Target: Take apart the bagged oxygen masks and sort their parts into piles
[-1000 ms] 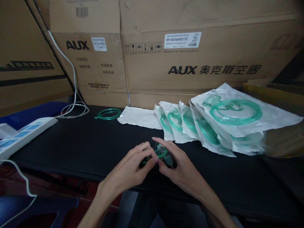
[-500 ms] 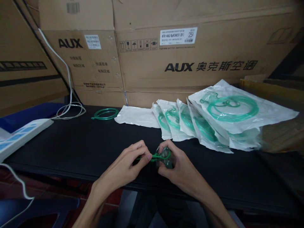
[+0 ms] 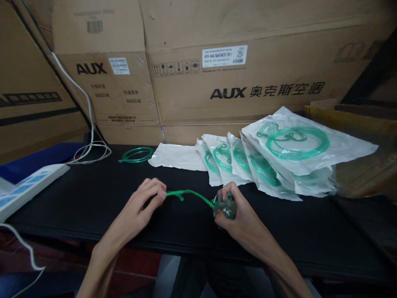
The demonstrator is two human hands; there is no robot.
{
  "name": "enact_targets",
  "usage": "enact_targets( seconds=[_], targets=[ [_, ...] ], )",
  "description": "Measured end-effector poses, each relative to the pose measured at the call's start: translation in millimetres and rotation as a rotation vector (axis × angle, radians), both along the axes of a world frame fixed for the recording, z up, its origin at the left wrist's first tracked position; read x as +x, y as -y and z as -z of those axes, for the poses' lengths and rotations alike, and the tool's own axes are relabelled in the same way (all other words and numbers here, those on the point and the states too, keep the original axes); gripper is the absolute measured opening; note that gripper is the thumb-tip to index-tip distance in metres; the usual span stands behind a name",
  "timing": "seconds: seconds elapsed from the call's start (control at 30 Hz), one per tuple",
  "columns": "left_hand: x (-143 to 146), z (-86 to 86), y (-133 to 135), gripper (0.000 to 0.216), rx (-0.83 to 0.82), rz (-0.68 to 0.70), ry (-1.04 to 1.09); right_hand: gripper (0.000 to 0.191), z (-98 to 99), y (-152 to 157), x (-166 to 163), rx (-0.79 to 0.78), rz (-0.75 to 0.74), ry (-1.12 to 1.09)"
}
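Observation:
My right hand [image 3: 237, 217] is closed around a small clear-green plastic mask piece [image 3: 226, 205] just above the black table [image 3: 93, 194]. A green elastic strap [image 3: 189, 194] runs from that piece leftwards to my left hand [image 3: 141, 205], whose thumb and fingers pinch its end. The strap is drawn out between the two hands, with a small knot near the left end.
Several white pouches with green tubing [image 3: 279, 157] fan out at the right rear, one flat empty-looking pouch [image 3: 176, 156] beside them. A loose green tubing coil [image 3: 135, 155] lies further left. A white power strip [image 3: 27, 186] and cable [image 3: 89, 149] sit at left. Cardboard boxes [image 3: 248, 82] wall the back.
The hands were together over the mask piece. My left hand has moved left, pulling the green strap out to a long line, while my right hand kept hold of the piece.

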State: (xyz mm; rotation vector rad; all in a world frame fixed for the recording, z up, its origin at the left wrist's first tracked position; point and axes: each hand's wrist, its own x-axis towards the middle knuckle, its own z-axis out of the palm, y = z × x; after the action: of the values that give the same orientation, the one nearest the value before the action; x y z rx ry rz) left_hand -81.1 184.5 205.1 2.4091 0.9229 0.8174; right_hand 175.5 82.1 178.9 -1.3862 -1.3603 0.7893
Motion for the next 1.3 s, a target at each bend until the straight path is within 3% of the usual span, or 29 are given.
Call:
enact_targets(
  seconds=[0.1, 0.2, 0.33, 0.43, 0.53, 0.7, 0.9, 1.07, 1.3],
  targets=[
    [-7, -4.2, -3, 0.036, -0.024, -0.109, 0.068, 0.028, 1.1, 4, 1, -0.004, 0.016, 0.015],
    [12, -5.0, 9, 0.036, -0.086, -0.133, 0.091, 0.030, 3.5, 7, -5, -0.009, -0.002, 0.048],
    [49, -0.1, 28, 0.025, -0.155, 0.032, 0.029, 0.035, 6.2, 10, -14, 0.015, -0.021, 0.106],
    [62, 4.6, 33, 0.022, -0.145, 0.140, -0.054, 0.035, 5.7, 10, -17, 0.067, -0.023, 0.142],
    [62, 5.4, 32, 0.014, -0.103, 0.149, -0.140, 0.034, 4.7, 10, -18, 0.102, -0.006, 0.176],
    [59, -2.6, 38, 0.025, -0.053, 0.148, -0.198, 0.042, 5.8, 9, -21, 0.186, 0.013, 0.250],
    [60, -1.1, 43, 0.026, -0.125, 0.227, -0.240, 0.043, 11.6, 7, -24, 0.262, 0.012, 0.294],
    [55, 2.1, 52, 0.031, -0.160, 0.198, -0.228, 0.041, 11.9, 5, -23, 0.260, 0.018, 0.317],
    [43, -3.1, 66, 0.032, -0.312, 0.176, -0.209, 0.040, 10.8, 0, -19, 0.239, 0.150, 0.333]
  ],
)
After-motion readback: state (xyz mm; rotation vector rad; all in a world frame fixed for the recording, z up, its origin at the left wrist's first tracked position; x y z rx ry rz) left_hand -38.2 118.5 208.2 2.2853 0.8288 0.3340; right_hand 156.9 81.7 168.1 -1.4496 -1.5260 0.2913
